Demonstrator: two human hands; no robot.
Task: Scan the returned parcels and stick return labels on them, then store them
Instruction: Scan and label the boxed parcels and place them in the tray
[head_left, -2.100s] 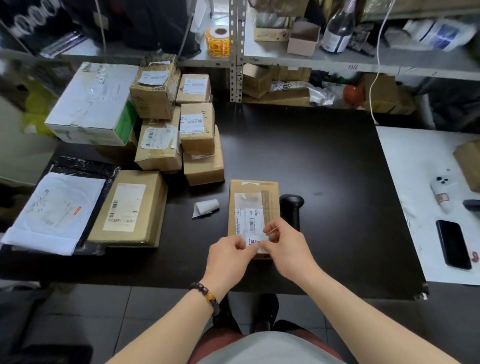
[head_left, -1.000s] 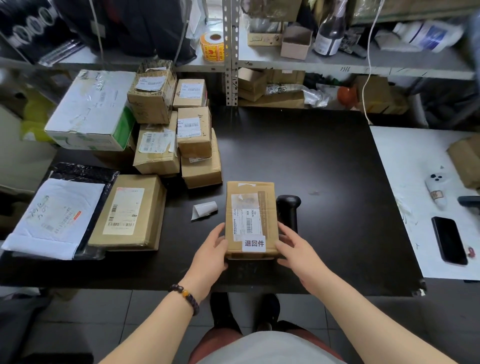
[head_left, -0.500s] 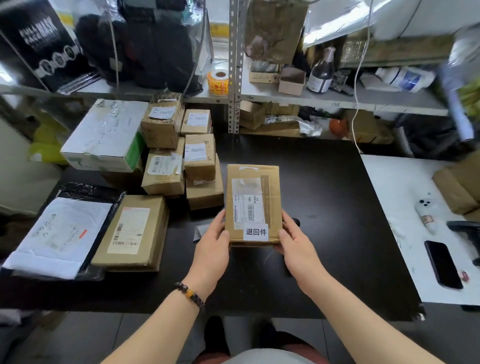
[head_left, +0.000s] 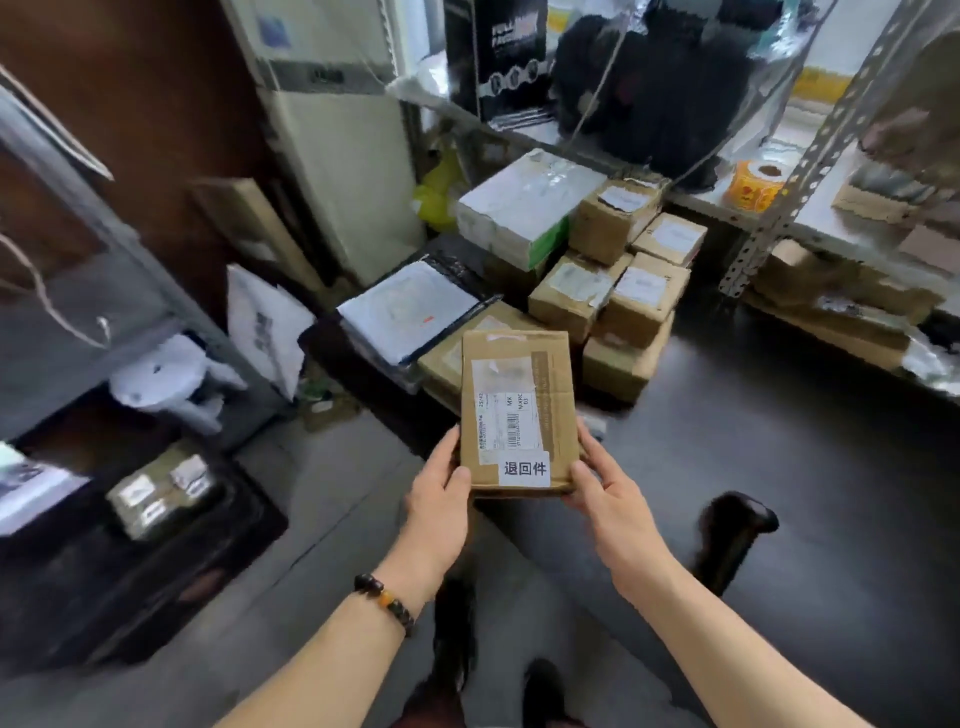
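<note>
A flat brown cardboard parcel (head_left: 519, 405) with a shipping label and a white return label (head_left: 524, 468) at its near edge is held in the air above the table's left front corner. My left hand (head_left: 439, 493) grips its left near edge and my right hand (head_left: 605, 491) grips its right near edge. A black handheld scanner (head_left: 730, 535) lies on the black table (head_left: 779, 467) to the right of my right hand. Several other cardboard parcels (head_left: 613, 291) are stacked at the table's back left.
A black crate holding parcels (head_left: 156, 499) stands on the floor at the left, below a grey shelf (head_left: 104, 291). A metal rack (head_left: 810, 156) with an orange label roll (head_left: 756, 184) rises behind the table. A white box (head_left: 524, 205) and mailer bags (head_left: 410, 312) lie left of the stack.
Both hands stuck the return label on, took the parcel by its sides and lifted it off the table. My view has swung left toward the floor crate and the shelf.
</note>
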